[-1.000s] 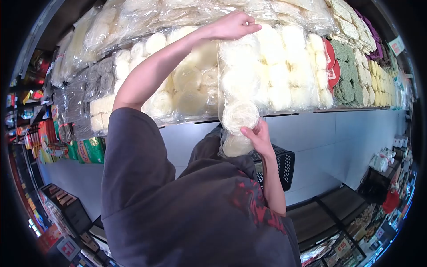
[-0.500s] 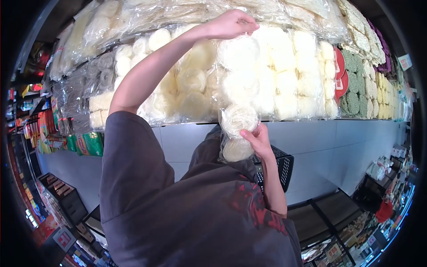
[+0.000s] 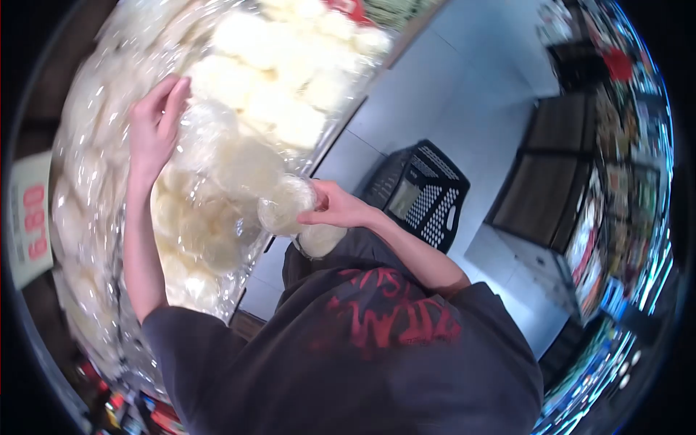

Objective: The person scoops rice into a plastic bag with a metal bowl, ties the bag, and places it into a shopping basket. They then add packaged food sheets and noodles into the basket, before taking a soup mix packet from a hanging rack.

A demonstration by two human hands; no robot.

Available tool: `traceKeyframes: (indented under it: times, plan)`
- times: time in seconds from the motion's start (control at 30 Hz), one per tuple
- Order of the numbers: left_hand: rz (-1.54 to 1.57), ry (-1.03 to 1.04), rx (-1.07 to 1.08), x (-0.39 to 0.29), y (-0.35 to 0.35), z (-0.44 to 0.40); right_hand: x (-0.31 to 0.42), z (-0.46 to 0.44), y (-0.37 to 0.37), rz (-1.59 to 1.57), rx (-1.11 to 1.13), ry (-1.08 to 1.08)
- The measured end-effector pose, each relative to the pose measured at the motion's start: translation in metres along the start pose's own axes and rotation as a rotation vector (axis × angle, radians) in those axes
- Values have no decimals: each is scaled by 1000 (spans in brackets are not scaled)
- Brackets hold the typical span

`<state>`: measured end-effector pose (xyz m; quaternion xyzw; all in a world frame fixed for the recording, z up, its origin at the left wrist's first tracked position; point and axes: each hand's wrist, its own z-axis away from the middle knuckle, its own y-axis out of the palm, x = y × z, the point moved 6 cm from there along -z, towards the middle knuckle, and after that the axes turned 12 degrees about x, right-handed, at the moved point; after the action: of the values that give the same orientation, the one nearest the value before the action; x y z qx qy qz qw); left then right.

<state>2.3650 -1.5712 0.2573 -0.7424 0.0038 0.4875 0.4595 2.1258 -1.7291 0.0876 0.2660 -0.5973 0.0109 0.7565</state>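
Observation:
A long clear bag of round, pale noodle nests stretches between my two hands, slanting across the front edge of the display. My right hand grips its near end, with the thumb on top and the last nest hanging beyond the fingers. At the far end, my left hand is closed with its fingers pinched together at the top of the bag's plastic. Glare blurs what lies between those fingertips. Under the bag lie more bagged noodle nests, pale cream and overexposed in places.
A black shopping basket stands on the grey tiled floor to my right. At the far left is a price sign. Long bags of pale noodles line the back of the display. Brown display units stand across the aisle.
My view has swung round, so the display now lies on the left and the basket shows more fully. Both hands remain at the two ends of the noodle bag.

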Motion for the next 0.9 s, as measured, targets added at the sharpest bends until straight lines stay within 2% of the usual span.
traceKeyframes:
  times: [0.03,0.07,0.13,0.2,0.27,0.33,0.4,0.47,0.53,0.6,0.67,0.7,0.73,0.8,0.87,0.9]
  plan:
    - [-53,44,1,-23,16,-15,0,15,-9,6,2,-33]
    - [-42,107,80,-43,42,-34,2,34,-23,-17,-91,-68]
    - [-123,281,105,-82,85,-63,-4,71,-49,115,-179,108]
    - [-77,406,239,-112,144,-99,-2,114,-63,47,-283,25]
    - [-148,443,398,-144,208,-127,-17,162,-83,64,-472,-7]
    - [-220,515,548,-185,281,-141,-9,206,-88,79,-496,0]
    - [-287,649,651,-223,359,-145,-15,253,-94,-28,-618,-53]
    - [-253,622,782,-239,443,-148,-43,299,-96,-173,-697,-98]
    - [-401,624,867,-231,535,-140,-85,350,-100,-540,-791,-150]
    - [-382,428,1126,-213,621,-114,-110,400,-101,-616,-875,-155]
    - [-89,306,1256,-170,703,-77,-126,438,-123,-671,-934,-165]
    - [18,247,1174,-146,731,-54,-137,456,-128,-699,-995,-143]
    - [124,188,1088,-126,750,-28,-149,474,-135,-726,-1056,-118]
    - [-20,121,906,-101,759,31,-185,494,-160,-794,-1057,-113]
    - [-28,-1,1102,-93,759,108,-231,508,-197,-904,-1121,-40]
    - [113,21,1214,-99,752,144,-257,508,-214,-915,-1114,-35]
